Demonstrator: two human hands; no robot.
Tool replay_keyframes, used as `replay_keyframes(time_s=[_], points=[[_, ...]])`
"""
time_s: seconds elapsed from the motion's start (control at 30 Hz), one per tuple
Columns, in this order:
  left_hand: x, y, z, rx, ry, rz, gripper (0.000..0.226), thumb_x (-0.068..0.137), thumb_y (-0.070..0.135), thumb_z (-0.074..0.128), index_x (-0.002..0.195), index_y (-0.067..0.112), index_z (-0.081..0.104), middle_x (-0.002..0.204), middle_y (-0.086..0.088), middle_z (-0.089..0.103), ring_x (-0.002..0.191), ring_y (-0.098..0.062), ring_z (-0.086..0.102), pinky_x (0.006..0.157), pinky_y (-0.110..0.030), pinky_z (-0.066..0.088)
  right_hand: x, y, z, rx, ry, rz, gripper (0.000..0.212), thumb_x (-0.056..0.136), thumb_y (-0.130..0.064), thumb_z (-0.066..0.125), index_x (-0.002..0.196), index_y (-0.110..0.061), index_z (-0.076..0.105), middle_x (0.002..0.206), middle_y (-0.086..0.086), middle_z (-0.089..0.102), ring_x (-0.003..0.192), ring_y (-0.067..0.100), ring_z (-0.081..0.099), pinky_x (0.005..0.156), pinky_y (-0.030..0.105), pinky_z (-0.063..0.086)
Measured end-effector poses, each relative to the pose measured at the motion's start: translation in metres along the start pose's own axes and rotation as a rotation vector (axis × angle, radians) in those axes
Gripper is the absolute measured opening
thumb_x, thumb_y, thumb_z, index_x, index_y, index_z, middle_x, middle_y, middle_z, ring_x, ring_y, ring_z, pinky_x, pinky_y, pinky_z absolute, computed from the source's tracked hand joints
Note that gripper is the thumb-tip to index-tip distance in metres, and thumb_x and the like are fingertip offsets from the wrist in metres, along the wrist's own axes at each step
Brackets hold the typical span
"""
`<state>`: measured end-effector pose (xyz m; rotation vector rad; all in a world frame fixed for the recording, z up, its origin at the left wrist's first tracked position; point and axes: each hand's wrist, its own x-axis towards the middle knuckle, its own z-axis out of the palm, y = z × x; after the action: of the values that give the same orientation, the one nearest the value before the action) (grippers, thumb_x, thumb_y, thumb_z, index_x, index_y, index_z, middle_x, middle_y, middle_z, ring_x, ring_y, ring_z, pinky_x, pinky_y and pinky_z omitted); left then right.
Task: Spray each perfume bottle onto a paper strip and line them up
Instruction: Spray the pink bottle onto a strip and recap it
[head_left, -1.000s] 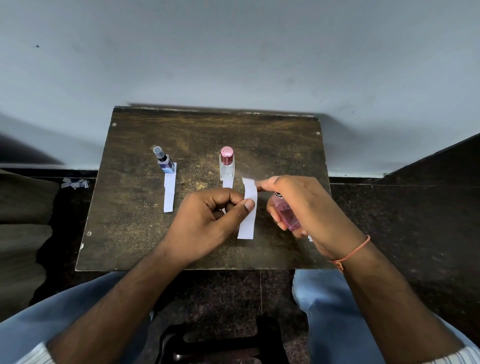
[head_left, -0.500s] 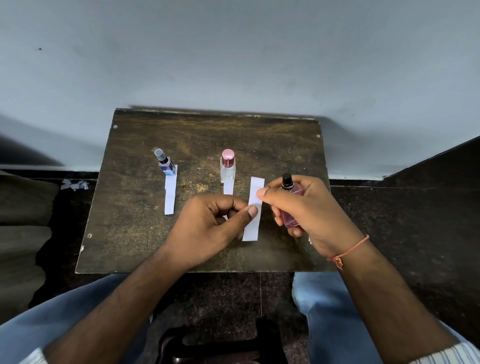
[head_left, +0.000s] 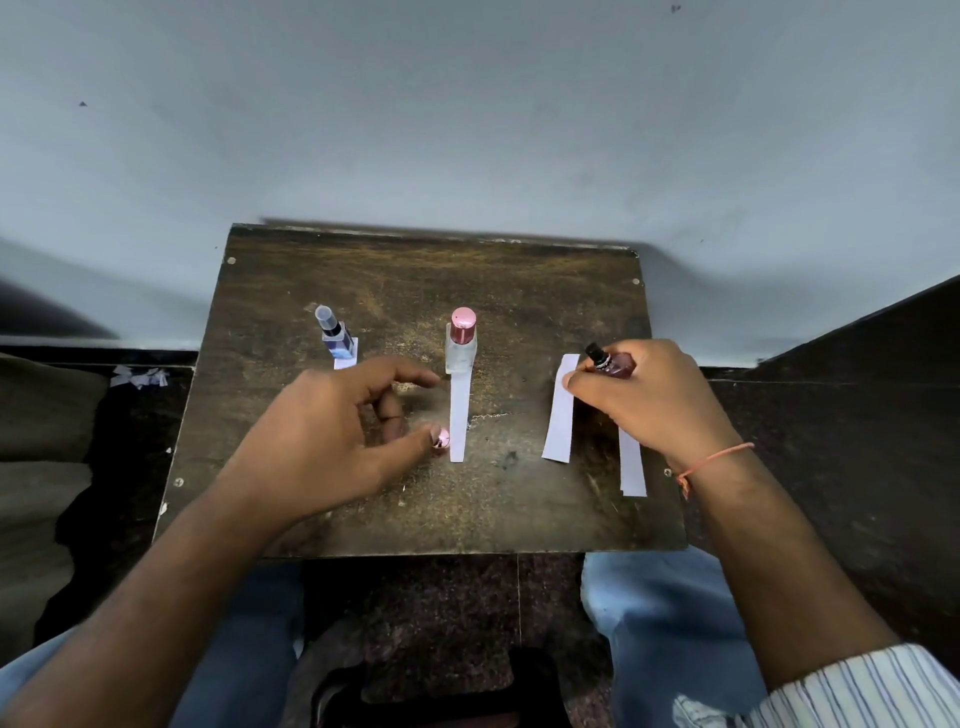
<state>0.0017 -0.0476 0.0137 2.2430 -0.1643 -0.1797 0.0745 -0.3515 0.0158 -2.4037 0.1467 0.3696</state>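
Observation:
On the dark wooden table (head_left: 519, 509), a blue bottle (head_left: 332, 336) stands at the back left on the end of a paper strip (head_left: 346, 360). A clear bottle with a pink cap (head_left: 461, 343) stands mid-table at the head of its strip (head_left: 458, 415). My right hand (head_left: 649, 400) grips a pink bottle with a black sprayer (head_left: 612, 364), tilted left, and its fingertip touches a third strip (head_left: 558, 410) lying flat. A further strip (head_left: 631, 465) lies partly under that hand. My left hand (head_left: 332, 441) hovers with fingers apart, its thumb tip against a small pink cap (head_left: 442, 440).
The table stands against a pale wall (head_left: 467, 130). Dark ledges flank it, with paper scraps (head_left: 140, 376) on the left one. My knees in blue jeans (head_left: 660, 608) sit below the front edge, and a dark object (head_left: 431, 686) lies on the floor between them.
My left hand has let go of the strip and drawn left, fingers spreading. The strip now lies flat on the table. My right hand has carried the pink bottle rightward.

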Motion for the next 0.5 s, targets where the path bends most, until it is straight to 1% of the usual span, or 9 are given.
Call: replay_keyframes(time_s=[0.07,0.13,0.2,0.27,0.3,0.4,0.5], points=[[-0.0009,-0.0039,0.0031,0.075,-0.047,-0.003,0.047,0.081,0.049,0.087,0.125,0.043,0.069,0.076,0.014,0.069,0.062,-0.011,0.066,0.060,-0.024,0.053,0.0019,0.0010,0.0009,-0.032,0.025,0.004,0.041,0.085,-0.043,0.081,0.075,-0.004,0.069,0.068,0.013,0.068,0.066,0.030,0.062,0.057,0.034,0.036],[-0.0015,-0.0073,0.0069,0.097,-0.061,0.009,0.049,0.080,0.052,0.087,0.124,0.043,0.069,0.077,0.014,0.068,0.066,-0.010,0.067,0.064,-0.028,0.056,0.0040,0.0018,0.0023,-0.063,0.036,0.006,0.040,0.085,-0.043,0.081,0.073,-0.006,0.069,0.066,0.010,0.068,0.067,0.027,0.064,0.057,0.035,0.039],[-0.0009,-0.0093,0.0086,0.109,-0.054,0.016,0.046,0.079,0.051,0.087,0.122,0.042,0.071,0.077,0.015,0.068,0.068,-0.008,0.066,0.063,-0.024,0.054,0.0058,0.0022,0.0033,-0.107,0.038,0.006,0.040,0.085,-0.044,0.080,0.072,-0.008,0.069,0.064,0.007,0.068,0.069,0.028,0.066,0.058,0.038,0.044],[0.0006,-0.0102,0.0084,0.108,-0.046,0.013,0.042,0.079,0.049,0.088,0.118,0.042,0.073,0.077,0.015,0.067,0.068,-0.007,0.066,0.061,-0.019,0.050,0.0069,0.0017,0.0038,-0.153,0.037,0.004,0.039,0.085,-0.044,0.080,0.070,-0.010,0.069,0.063,0.005,0.068,0.069,0.028,0.066,0.061,0.043,0.051],[0.0013,-0.0103,0.0084,0.106,-0.048,0.010,0.039,0.080,0.048,0.089,0.116,0.042,0.074,0.076,0.015,0.067,0.067,-0.007,0.065,0.061,-0.019,0.048,0.0073,0.0010,0.0036,-0.171,0.038,0.002,0.038,0.085,-0.043,0.079,0.069,-0.011,0.068,0.063,0.004,0.068,0.069,0.027,0.066,0.062,0.043,0.052],[0.0025,-0.0095,0.0084,0.097,-0.066,0.011,0.032,0.081,0.048,0.088,0.111,0.044,0.077,0.072,0.013,0.065,0.064,-0.010,0.064,0.059,-0.025,0.051,0.0082,-0.0006,0.0033,-0.203,0.033,-0.005,0.037,0.086,-0.043,0.080,0.069,-0.012,0.068,0.063,0.002,0.067,0.068,0.024,0.065,0.060,0.039,0.049],[0.0024,-0.0086,0.0084,0.089,-0.072,0.018,0.027,0.082,0.047,0.087,0.107,0.046,0.077,0.071,0.012,0.065,0.065,-0.011,0.064,0.062,-0.032,0.056,0.0083,-0.0013,0.0032,-0.216,0.037,-0.004,0.036,0.085,-0.043,0.080,0.068,-0.013,0.068,0.063,0.001,0.067,0.068,0.024,0.065,0.060,0.039,0.050]])
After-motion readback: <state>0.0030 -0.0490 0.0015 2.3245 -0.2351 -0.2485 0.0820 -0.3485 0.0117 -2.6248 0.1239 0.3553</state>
